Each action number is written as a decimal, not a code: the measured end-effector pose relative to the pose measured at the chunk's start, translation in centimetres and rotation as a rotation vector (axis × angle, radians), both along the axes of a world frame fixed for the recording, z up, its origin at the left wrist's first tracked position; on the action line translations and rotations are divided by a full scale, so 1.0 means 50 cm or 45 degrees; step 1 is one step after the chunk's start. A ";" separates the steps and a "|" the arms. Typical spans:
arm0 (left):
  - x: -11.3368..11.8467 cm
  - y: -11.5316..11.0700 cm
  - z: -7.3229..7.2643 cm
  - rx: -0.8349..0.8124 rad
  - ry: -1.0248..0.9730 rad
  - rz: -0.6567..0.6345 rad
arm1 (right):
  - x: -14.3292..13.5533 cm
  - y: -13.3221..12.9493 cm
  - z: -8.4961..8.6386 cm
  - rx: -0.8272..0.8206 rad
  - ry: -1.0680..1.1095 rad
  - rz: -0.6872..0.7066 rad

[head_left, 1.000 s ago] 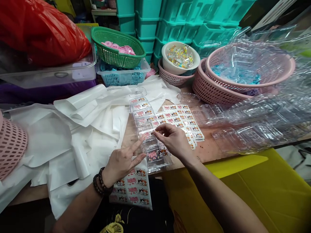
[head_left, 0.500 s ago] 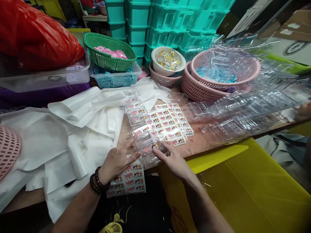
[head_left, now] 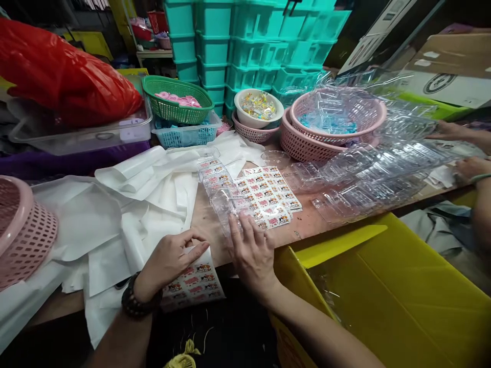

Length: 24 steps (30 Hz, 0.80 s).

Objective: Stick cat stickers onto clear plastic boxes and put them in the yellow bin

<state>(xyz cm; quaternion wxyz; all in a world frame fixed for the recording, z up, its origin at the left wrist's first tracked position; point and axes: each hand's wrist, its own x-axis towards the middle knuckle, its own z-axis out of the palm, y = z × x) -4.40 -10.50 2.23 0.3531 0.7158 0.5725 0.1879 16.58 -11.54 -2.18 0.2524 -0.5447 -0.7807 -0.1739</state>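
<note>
My left hand (head_left: 171,263) has its thumb and fingertips closed at the top edge of a sticker sheet (head_left: 201,281) with cartoon cats and pink lettering. That sheet hangs over the table's front edge. My right hand (head_left: 251,250) lies with fingers stretched out on a clear plastic case (head_left: 224,204), which looks opened out. Behind it runs an overlapping row of clear cases with cat stickers (head_left: 217,174). More sticker sheets (head_left: 266,191) lie flat just right of the row.
White backing paper (head_left: 146,194) covers the left side. Clear cases (head_left: 368,189) pile up at right, near another person's hands (head_left: 470,166). Pink baskets (head_left: 314,145), a white bowl (head_left: 245,120) and a green basket (head_left: 169,112) stand behind. A yellow box (head_left: 383,276) is at front right.
My right hand has turned from gripping a stickered case to lying on a clear case at the row's near end. My left hand has moved down and left onto the sheet.
</note>
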 end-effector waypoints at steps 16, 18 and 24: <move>0.034 -0.072 0.023 0.038 -0.310 0.028 | 0.001 -0.096 0.105 -1.022 1.261 0.544; 0.035 -0.076 0.022 -0.040 -0.407 0.032 | -0.002 -0.112 0.105 -1.312 1.570 0.581; -0.003 -0.080 0.010 -0.555 -0.769 0.173 | 0.025 -0.113 0.098 -1.356 2.012 0.480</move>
